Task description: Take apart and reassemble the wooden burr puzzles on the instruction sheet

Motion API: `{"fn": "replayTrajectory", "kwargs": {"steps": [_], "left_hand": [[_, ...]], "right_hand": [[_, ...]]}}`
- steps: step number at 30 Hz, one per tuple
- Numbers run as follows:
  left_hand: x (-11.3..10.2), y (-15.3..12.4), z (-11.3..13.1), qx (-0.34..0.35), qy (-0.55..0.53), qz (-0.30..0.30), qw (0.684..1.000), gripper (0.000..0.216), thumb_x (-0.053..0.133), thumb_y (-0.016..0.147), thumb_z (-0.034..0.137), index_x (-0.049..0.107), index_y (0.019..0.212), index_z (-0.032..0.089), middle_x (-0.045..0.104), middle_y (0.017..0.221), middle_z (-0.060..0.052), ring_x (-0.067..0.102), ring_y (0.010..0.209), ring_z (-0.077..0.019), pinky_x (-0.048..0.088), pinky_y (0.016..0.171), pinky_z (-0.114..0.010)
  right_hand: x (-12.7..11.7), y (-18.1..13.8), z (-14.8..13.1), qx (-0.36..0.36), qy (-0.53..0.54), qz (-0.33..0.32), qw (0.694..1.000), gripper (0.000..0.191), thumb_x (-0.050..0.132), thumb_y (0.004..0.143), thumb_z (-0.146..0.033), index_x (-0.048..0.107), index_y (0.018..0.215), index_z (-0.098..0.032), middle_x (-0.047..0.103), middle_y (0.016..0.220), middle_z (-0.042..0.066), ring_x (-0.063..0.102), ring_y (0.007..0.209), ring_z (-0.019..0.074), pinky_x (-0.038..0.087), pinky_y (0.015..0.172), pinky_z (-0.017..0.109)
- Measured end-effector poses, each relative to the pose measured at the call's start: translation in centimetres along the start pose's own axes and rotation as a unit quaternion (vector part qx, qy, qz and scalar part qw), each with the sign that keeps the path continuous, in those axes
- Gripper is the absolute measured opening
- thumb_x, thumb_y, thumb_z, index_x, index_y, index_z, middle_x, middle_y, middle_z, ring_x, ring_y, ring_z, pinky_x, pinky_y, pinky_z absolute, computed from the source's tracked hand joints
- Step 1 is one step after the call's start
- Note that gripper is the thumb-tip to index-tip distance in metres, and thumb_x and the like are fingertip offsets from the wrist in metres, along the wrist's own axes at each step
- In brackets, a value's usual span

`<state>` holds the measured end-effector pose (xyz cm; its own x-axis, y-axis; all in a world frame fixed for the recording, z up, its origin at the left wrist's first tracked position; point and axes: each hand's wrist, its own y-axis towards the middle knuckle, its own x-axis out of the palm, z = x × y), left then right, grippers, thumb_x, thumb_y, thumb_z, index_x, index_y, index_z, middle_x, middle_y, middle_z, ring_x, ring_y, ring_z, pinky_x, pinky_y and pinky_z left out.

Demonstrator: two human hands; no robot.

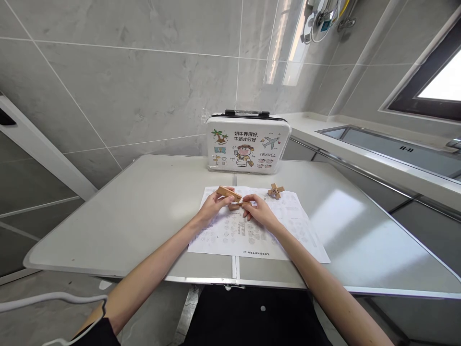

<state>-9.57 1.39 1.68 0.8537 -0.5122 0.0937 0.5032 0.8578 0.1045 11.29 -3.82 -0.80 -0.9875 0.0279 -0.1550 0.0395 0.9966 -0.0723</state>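
My left hand [212, 207] is closed around a wooden puzzle block [229, 193], light brown with dark marks on its near end, tilted above the paper. My right hand [260, 210] pinches the right end of a wooden puzzle stick [235, 206] that lies just below the block, low over the sheet. Fingers cover part of both pieces, and I cannot tell whether the two touch. To the right of my hands, a star-shaped wooden interlocking puzzle [275, 191] rests on the printed paper sheet [219, 244], which carries small diagrams.
A white carry case [248, 146] with cartoon prints stands upright at the back of the folding table [118, 216]. Behind it rises a grey tiled wall [144, 91]. A counter with a sink [396, 149] runs along the right. A white cable [54, 296] hangs at lower left.
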Motion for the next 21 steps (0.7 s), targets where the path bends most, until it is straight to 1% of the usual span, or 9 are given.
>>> {"fn": "replayTrajectory", "kwargs": {"steps": [5,9,13,16,18,21], "left_hand": [[0.2,0.0,0.2,-0.015,-0.071,-0.008,0.997,0.043,0.080,0.085,0.042,0.069,0.122,0.022,0.069,0.130,-0.009,0.060,0.127,-0.0277,0.041,0.116,-0.050],[0.3,-0.1,0.6,-0.025,-0.120,-0.011,0.992,0.043,0.081,0.085,0.039,0.068,0.122,0.021,0.071,0.123,-0.008,0.063,0.123,-0.0251,0.041,0.118,-0.050],[0.3,-0.2,0.8,-0.030,-0.127,-0.014,0.991,0.042,0.082,0.084,0.038,0.068,0.119,0.020,0.071,0.125,-0.009,0.066,0.118,-0.0244,0.042,0.117,-0.052],[0.3,-0.2,0.7,-0.035,-0.124,-0.022,0.991,0.039,0.082,0.084,0.037,0.069,0.117,0.020,0.070,0.127,-0.010,0.066,0.117,-0.0255,0.044,0.116,-0.054],[0.3,-0.3,0.7,-0.044,-0.127,-0.043,0.990,0.039,0.083,0.084,0.036,0.070,0.117,0.020,0.070,0.127,-0.011,0.066,0.119,-0.0273,0.045,0.115,-0.055],[0.5,-0.5,0.8,-0.058,-0.129,-0.100,0.985,0.043,0.083,0.084,0.034,0.069,0.122,0.020,0.070,0.127,-0.013,0.067,0.120,-0.0289,0.045,0.115,-0.054]], "right_hand": [[0.0,0.1,0.2,0.011,0.007,0.003,1.000,0.024,0.067,0.087,-0.030,0.058,0.107,-0.020,0.069,0.063,-0.002,0.063,0.049,0.0132,0.053,0.053,0.025],[0.0,0.3,0.5,0.007,0.009,0.006,1.000,0.020,0.067,0.087,-0.027,0.059,0.104,-0.021,0.070,0.068,0.000,0.066,0.051,0.0141,0.053,0.049,0.025],[0.1,0.4,0.6,0.009,0.022,0.011,1.000,0.020,0.067,0.086,-0.026,0.058,0.103,-0.021,0.071,0.077,0.002,0.069,0.056,0.0151,0.053,0.047,0.024],[0.1,0.3,0.3,0.006,0.026,0.016,1.000,0.021,0.066,0.086,-0.026,0.058,0.104,-0.021,0.070,0.073,0.000,0.065,0.051,0.0132,0.052,0.046,0.024],[0.1,0.1,-0.1,-0.005,0.036,0.015,0.999,0.021,0.067,0.087,-0.029,0.058,0.105,-0.020,0.070,0.074,0.000,0.064,0.049,0.0128,0.052,0.047,0.025],[0.0,-0.2,-0.8,-0.024,0.081,-0.007,0.996,0.027,0.068,0.090,-0.042,0.059,0.103,-0.021,0.072,0.083,0.003,0.066,0.054,0.0144,0.052,0.048,0.027]]}}
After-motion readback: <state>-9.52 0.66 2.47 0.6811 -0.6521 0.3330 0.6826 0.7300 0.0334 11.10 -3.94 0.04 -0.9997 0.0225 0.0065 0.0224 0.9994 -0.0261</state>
